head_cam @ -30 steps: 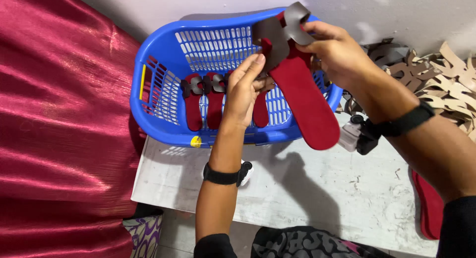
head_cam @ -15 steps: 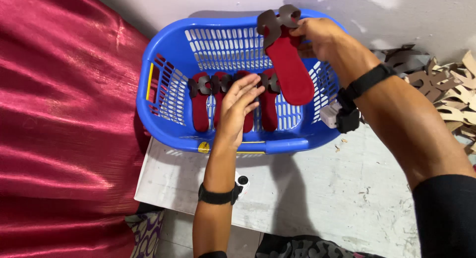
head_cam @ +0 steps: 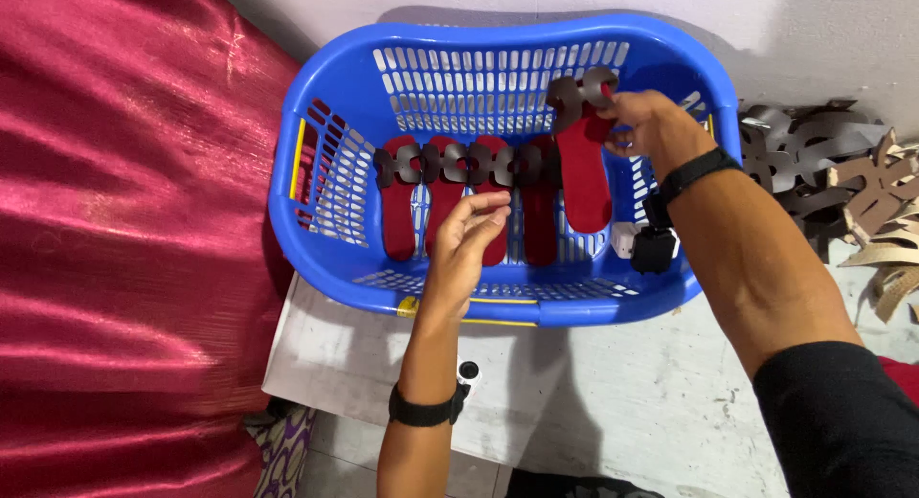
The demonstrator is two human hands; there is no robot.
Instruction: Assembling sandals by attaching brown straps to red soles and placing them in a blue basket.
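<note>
A blue plastic basket (head_cam: 335, 259) stands on a pale slab against the wall. Inside it several red sandal soles with dark strap pieces (head_cam: 445, 187) stand side by side in a row. My right hand (head_cam: 651, 124) grips the top of another red sole (head_cam: 584, 177) by its dark strap, holding it at the right end of the row. My left hand (head_cam: 469, 235) hovers over the middle soles with its fingers apart, holding nothing.
A red satin cloth (head_cam: 124, 239) fills the left side. Dark and tan cut-out strap pieces (head_cam: 852, 192) lie heaped to the right of the basket. The pale slab (head_cam: 593, 402) stretches in front of the basket.
My right hand has lowered the red sole from above the basket down to the end of the row. My left hand has drawn back slightly from the soles.
</note>
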